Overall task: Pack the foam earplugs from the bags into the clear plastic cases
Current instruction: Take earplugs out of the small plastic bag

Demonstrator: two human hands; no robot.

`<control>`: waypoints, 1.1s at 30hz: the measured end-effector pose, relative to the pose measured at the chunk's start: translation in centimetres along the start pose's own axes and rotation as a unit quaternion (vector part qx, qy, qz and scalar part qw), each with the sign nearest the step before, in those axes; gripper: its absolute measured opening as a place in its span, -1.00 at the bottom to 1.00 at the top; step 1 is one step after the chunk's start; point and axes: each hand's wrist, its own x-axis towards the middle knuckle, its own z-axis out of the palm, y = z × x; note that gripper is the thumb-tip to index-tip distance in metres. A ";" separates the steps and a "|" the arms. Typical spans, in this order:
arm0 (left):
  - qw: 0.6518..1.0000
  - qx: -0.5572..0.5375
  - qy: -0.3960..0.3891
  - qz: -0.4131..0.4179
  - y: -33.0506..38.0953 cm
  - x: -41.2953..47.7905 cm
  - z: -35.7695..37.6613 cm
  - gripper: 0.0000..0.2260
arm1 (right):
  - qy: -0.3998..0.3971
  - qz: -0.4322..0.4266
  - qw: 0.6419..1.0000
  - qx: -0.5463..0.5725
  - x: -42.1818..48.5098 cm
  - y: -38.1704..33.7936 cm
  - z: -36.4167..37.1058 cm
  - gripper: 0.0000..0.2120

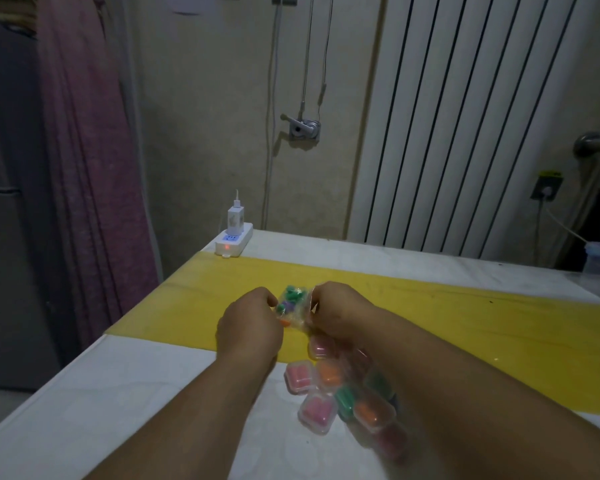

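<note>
View from the person's own head, looking down at a white table (pixel 136 393) crossed by a yellow cloth (pixel 465 323). 2 bare hands meet over the cloth and hold between them a small clear bag (pixel 298 320) of foam earplugs (pixel 293 295), which are green, purple and orange. The left hand (pixel 248 323) pinches the bag's left edge with curled fingers. The right hand (pixel 340 311) grips the right edge the same way, so both are clamped on the bag. Nearer the person, partly under the right forearm, lies a cluster of small clear cases (pixel 340 389) with pink, orange and green plugs inside. The step in hand looks like opening the bag, probably by pulling its edges apart. The next move likely calls for a gentle, even pull so the light plugs do not scatter, then a case to fill; no empty case is plainly visible. A white power strip (pixel 234 241) sits at the table's far corner
</note>
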 end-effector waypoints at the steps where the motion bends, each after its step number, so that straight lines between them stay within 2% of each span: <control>1: 1.000 0.002 0.002 -0.001 0.1 0.0 0.0 -0.80 | 0.005 -0.002 1.000 0.015 0.0 -0.1 0.0 -0.89; 3: 1.000 0.007 0.005 -0.003 0.2 -0.1 0.0 -0.81 | 0.016 -0.018 0.998 0.056 -0.1 -0.2 -0.2 -0.96; 6: 1.000 0.007 0.006 -0.011 0.3 -0.1 -0.1 -0.81 | -0.001 -0.047 0.993 0.110 -0.8 -0.6 -1.0 -0.90; 10: 1.000 0.006 0.004 -0.015 0.3 -0.3 -0.3 -0.79 | -0.053 -0.030 0.997 0.054 -0.6 -1.1 -0.9 -0.78; 15: 1.000 0.004 -0.001 -0.017 0.5 -0.3 -0.5 -0.79 | -0.075 -0.011 0.997 0.007 0.0 -1.7 -0.6 -0.74; 18: 1.000 0.003 0.000 -0.017 0.5 -0.3 -0.5 -0.80 | -0.080 -0.009 0.994 0.067 -0.1 -1.6 -0.6 -0.73; 22: 1.000 0.002 -0.002 -0.019 0.7 -0.5 -0.6 -0.81 | -0.100 0.002 0.981 0.167 -0.6 -1.2 -1.0 -0.87; 29: 1.000 -0.001 -0.012 -0.026 0.9 -0.6 -0.8 -0.79 | -0.085 0.003 0.995 0.056 -0.6 -2.2 -1.1 -0.72; 33: 0.999 -0.031 -0.002 -0.031 0.8 -0.4 -1.0 -0.78 | -0.081 -0.008 0.990 0.120 -0.6 -1.7 -1.3 -0.76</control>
